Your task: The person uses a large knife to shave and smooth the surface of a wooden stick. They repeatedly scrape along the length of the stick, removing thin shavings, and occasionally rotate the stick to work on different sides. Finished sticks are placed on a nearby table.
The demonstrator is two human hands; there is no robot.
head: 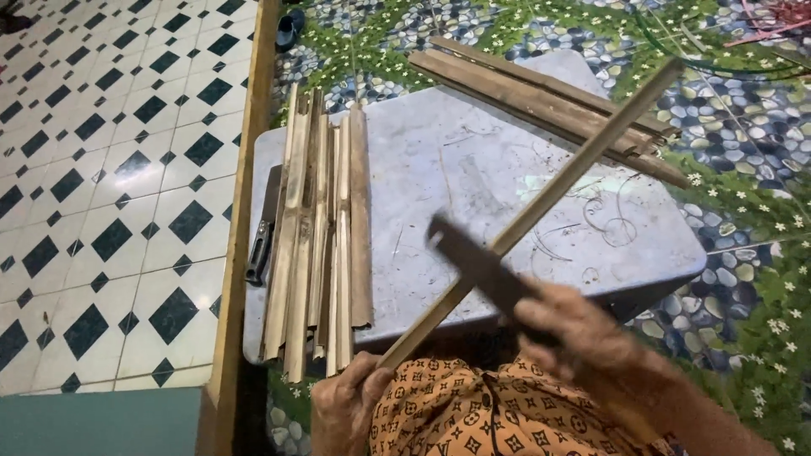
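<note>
While a grey work board (507, 169) lies flat over the pebble-patterned mat (743, 110), it keeps two stocks of split bamboo apart: a bundle of pale strips (317, 236) at its left edge, darker slats (541, 93) across the far corner. One long bamboo strip (549, 198) slants above the board — the left hand (346, 409) grips its near end, apparently to steady it, while the right hand (583, 333) is clenched round a dark blade (481, 266) laid against it. A small dark tool (263, 228) rests beside the bundle

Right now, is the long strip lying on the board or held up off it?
Held up: the long strip slants above the board, gripped by the left hand.
</note>
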